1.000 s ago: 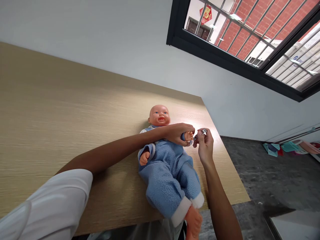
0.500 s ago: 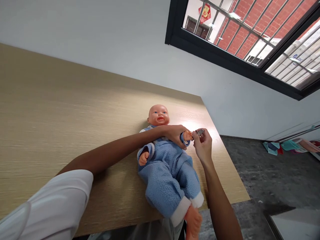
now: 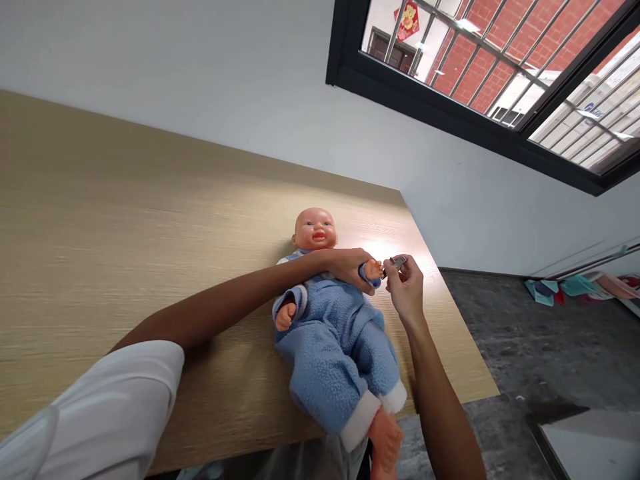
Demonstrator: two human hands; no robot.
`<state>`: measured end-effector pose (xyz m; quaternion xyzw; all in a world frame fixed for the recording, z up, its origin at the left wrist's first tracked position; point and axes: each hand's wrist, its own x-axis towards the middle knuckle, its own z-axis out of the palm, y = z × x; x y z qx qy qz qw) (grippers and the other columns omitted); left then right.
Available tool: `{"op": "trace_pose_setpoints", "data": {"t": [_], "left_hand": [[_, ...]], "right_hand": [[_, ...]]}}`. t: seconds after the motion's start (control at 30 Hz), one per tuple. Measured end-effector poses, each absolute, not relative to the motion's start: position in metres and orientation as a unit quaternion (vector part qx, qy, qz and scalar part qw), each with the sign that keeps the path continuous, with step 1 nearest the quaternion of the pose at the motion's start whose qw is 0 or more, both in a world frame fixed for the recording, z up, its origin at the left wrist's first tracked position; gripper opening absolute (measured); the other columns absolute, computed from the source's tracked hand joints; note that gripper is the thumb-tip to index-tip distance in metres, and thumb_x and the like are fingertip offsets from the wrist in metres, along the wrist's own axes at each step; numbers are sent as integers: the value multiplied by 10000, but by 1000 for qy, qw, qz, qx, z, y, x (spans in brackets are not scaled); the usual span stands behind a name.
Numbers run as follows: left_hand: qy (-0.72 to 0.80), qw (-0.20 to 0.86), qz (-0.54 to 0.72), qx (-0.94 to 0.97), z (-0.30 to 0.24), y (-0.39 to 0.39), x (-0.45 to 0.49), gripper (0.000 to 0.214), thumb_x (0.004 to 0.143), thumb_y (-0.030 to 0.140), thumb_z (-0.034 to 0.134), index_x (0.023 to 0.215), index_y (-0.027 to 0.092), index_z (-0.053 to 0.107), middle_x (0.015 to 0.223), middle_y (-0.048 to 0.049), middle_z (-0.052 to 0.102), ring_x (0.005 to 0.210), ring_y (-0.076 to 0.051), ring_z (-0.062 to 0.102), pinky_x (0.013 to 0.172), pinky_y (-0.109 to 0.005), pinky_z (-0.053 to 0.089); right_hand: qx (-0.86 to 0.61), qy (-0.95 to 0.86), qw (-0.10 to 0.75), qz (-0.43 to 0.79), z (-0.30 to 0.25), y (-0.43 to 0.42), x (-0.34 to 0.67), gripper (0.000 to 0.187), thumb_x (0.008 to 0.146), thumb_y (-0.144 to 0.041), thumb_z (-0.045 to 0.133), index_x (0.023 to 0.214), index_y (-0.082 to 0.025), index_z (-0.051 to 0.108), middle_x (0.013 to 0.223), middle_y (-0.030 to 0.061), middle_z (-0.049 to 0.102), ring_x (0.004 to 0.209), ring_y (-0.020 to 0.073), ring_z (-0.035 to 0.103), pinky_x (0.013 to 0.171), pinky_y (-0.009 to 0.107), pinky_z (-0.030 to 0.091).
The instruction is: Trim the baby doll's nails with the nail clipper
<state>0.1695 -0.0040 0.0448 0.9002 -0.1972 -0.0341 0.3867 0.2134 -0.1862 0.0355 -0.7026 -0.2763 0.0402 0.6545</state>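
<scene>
A baby doll [image 3: 330, 353] in a blue fleece outfit with white cuffs lies on its back on the wooden table [image 3: 125, 220], its feet toward me. Across its chest reaches my left arm, and my left hand [image 3: 351, 268] is wrapped round the doll's sleeve near the wrist. The doll's small hand [image 3: 373, 269] sticks out past my grip. My right hand [image 3: 406, 283] pinches a metal nail clipper [image 3: 399, 261], whose jaw end is at the doll's fingers. Whether the jaws touch them is too small to tell.
The table's right edge drops to a grey floor [image 3: 500, 333]. Behind stands a pale wall [image 3: 225, 80] with a dark-framed, barred window [image 3: 450, 110]. Coloured cloths [image 3: 575, 287] lie low at the far right.
The view has shifted very slightly. Both hands keep their grips, and the nail clipper has tilted a little at the doll's fingers.
</scene>
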Motion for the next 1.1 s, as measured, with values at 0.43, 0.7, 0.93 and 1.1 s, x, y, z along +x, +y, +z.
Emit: {"op": "trace_pose_setpoints", "data": {"t": [0.43,0.7,0.93,1.1], "left_hand": [[-185,370,-46,909,49,-6,169,359,722,468,724,768,139,586,696,27,545,651,-104,478,614,-224,381],[-186,364,-43,912,50,-7,169,339,734,453,720,776,137,607,690,26,546,647,-104,468,620,-231,365],[-233,413,-13,880,46,-4,171,310,747,404,740,855,128,651,749,16,596,693,-117,501,668,-235,402],[-276,468,-9,840,45,0,172,369,741,375,785,986,128,664,923,-26,664,858,-164,579,780,-249,450]], "right_hand": [[-701,-303,643,52,36,-189,214,309,846,-484,679,809,-216,531,733,-47,539,601,94,495,503,228,399],[-707,-312,633,37,32,-189,216,340,894,-508,607,760,-222,481,665,-52,494,575,97,469,503,229,375],[-701,-302,646,21,32,-189,217,320,878,-503,635,808,-218,509,704,-44,531,589,99,505,498,227,387],[-701,-301,646,13,33,-189,216,316,878,-517,632,882,-219,526,714,-57,533,533,83,487,464,221,379]]}}
